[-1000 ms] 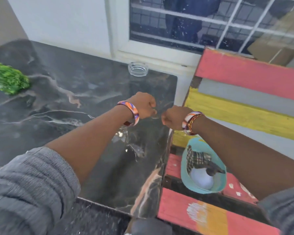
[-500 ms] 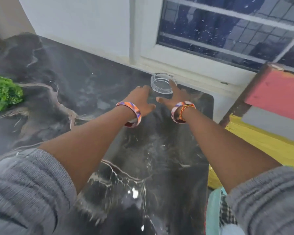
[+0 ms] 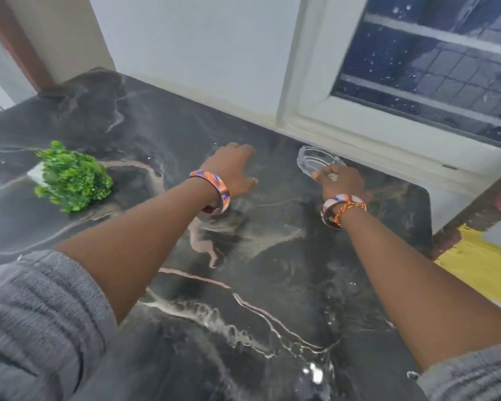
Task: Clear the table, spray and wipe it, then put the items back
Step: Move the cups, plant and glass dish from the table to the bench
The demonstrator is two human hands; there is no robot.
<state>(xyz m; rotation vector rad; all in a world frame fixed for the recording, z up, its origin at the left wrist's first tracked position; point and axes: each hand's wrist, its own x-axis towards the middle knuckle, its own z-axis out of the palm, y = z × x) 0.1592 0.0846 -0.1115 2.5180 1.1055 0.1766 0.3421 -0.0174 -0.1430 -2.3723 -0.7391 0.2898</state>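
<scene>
The small clear glass dish [image 3: 318, 161] is sitting near the dark marble table's [image 3: 272, 285] far right corner. The right hand [image 3: 340, 182] is gripping its near rim; the left hand [image 3: 235, 169] is hovering open beside it. It's probably heavy, slippery, breakable.

1. White wall [image 3: 200, 53] behind the table's far edge.
2. White-framed window [image 3: 417, 82] above the far right corner, dark speckled pane.
3. Painted yellow and red wooden slats [image 3: 486, 264] beside the right edge.
4. Brown frame [image 3: 18, 44] beyond the far left corner.
</scene>
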